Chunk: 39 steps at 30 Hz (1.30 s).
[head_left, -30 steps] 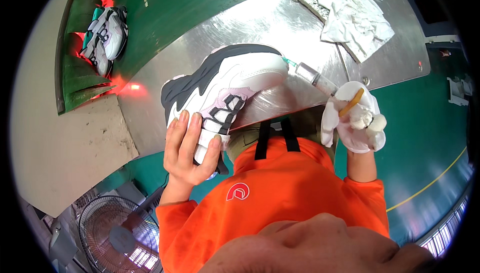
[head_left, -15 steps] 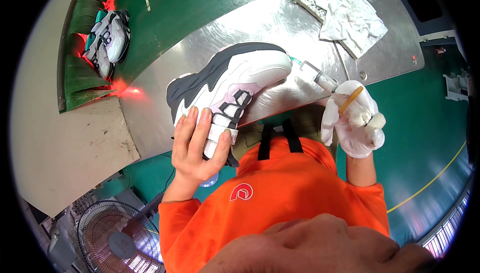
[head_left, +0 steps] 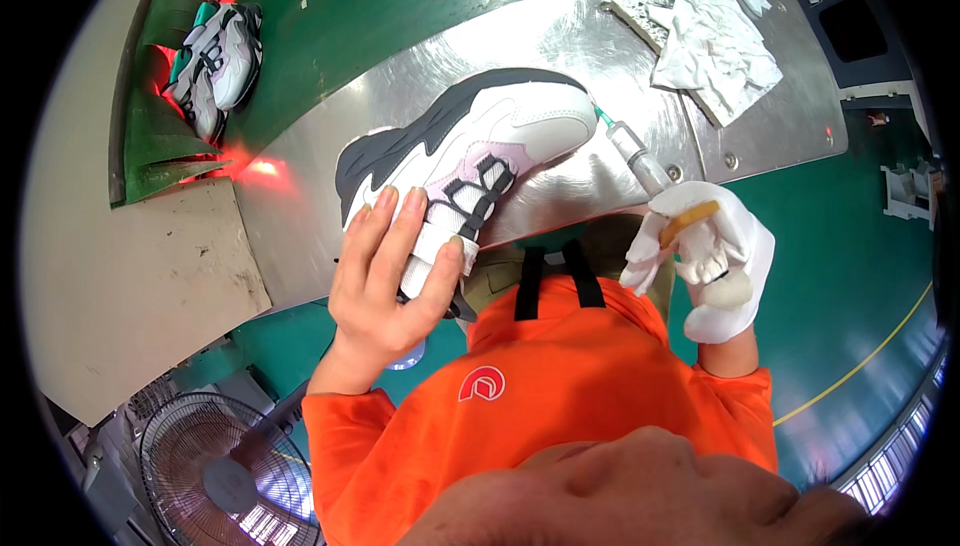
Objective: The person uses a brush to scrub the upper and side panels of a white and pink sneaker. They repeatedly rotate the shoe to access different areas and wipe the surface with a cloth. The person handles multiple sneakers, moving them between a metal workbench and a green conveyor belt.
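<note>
A white, pink and black sneaker [head_left: 548,124] lies tilted over the metal table, its dark sole edge turned away from me and its toe to the right. My bare left hand [head_left: 380,281] grips it around the tongue and collar, fingers spread over the upper. In a white glove, my right hand [head_left: 738,246] is closed around a clear syringe [head_left: 642,160]. The syringe's thin green tip [head_left: 604,117] meets the edge of the toe, where the sole joins the upper. Across the gloved fingers lies a short yellow-brown stick [head_left: 688,224]. Beside it is a rounded off-white piece [head_left: 728,290], its kind unclear.
White cloths [head_left: 712,41] lie on a speckled board at the table's [head_left: 440,46] far right. Beyond the table, a green belt [head_left: 360,6] carries other sneakers [head_left: 222,66] beside a red-lit flap curtain [head_left: 150,136]. A fan [head_left: 225,476] stands low on the left.
The sneaker's toe has shifted slightly right and away from me. My right hand has turned and dropped a little nearer, swinging the syringe; its tip remains at the toe edge.
</note>
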Motion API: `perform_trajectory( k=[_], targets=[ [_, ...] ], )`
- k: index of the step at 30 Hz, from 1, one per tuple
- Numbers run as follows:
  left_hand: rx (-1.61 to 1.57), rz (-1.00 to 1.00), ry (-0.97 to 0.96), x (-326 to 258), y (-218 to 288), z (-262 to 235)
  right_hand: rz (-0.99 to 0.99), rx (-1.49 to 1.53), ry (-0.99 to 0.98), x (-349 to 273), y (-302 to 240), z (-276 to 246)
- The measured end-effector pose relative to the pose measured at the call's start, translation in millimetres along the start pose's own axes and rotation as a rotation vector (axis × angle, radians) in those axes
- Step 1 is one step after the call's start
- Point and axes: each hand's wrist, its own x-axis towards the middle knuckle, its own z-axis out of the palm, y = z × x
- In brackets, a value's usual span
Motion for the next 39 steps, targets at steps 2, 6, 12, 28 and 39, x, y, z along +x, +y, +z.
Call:
perform_trajectory(
  k=[2,6,12,28,39],
  targets=[
    [-0.042,-0.013,-0.001,8,-5,-2,-0.015,-0.057,-0.010,3,0,1],
    [-0.130,-0.036,-0.056,23,-18,-9,-0.087,-0.100,-0.082,13,8,-5],
    [-0.296,-0.120,-0.149,54,-41,-14,-0.128,-0.156,-0.099,27,23,-14],
    [-0.827,-0.308,-0.601,125,-119,3,-0.135,-0.249,-0.149,57,65,-26],
    [-1.038,-0.110,-1.067,214,-151,78,-0.146,-0.198,-0.122,47,75,-27]
  ],
)
